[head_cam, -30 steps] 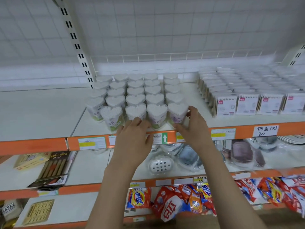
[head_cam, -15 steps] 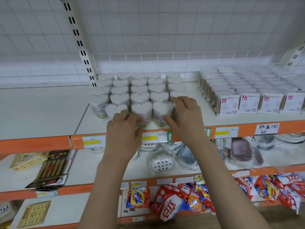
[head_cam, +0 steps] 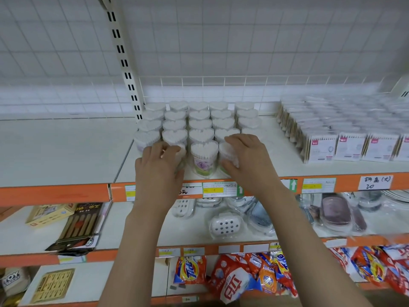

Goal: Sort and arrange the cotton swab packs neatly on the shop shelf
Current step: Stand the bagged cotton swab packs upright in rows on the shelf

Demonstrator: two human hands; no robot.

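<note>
With both hands gripping packs at shelf's front edge: left hand (head_cam: 158,167) clamped on left pack (head_cam: 180,151), right hand (head_cam: 247,160) on right pack (head_cam: 228,152); could knock middle pack (head_cam: 204,159) off shelf (head_cam: 66,151).

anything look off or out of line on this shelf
Mostly tidy. The rightmost column of heart-shaped swab tubs sits a little apart from the rest. On the shelf below, the dark chopstick pack lies askew, overhanging the front edge.

A handwritten price tag (head_cam: 375,182) on the upper shelf's orange edge at three o'clock reads "20" under Chinese characters. At seven o'clock, a pouch (head_cam: 13,280) shows "OY". Low at six o'clock, an orange detergent bag (head_cam: 190,271) bears the Tide logo.
</note>
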